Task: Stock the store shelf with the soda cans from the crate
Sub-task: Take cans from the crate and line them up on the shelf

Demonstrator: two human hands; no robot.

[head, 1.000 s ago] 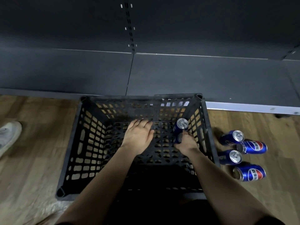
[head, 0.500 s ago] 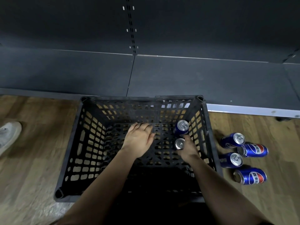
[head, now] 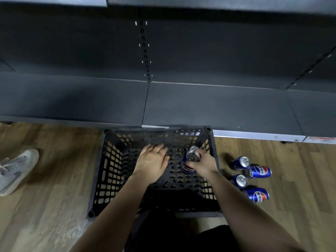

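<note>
A black plastic crate [head: 101, 171] stands on the wooden floor in front of the dark grey store shelf [head: 218, 106]. My right hand [head: 204, 163] is inside the crate near its right wall, shut on a blue soda can [head: 189, 164] held upright. A second can [head: 194, 148] peeks out just behind it. My left hand [head: 151, 161] hovers palm down over the middle of the crate, fingers apart, holding nothing. Several blue cans [head: 258, 171] sit on the floor right of the crate, some upright, some lying on their sides.
The bottom shelf board is bare and runs the whole width just behind the crate. A person's grey shoe [head: 16, 170] rests on the floor at the far left. A dark upper shelf edge [head: 218, 6] overhangs at the top.
My right hand has closed around one can and raised it off the crate floor. The view has tilted up, showing more shelf. My left hand has barely moved.
</note>
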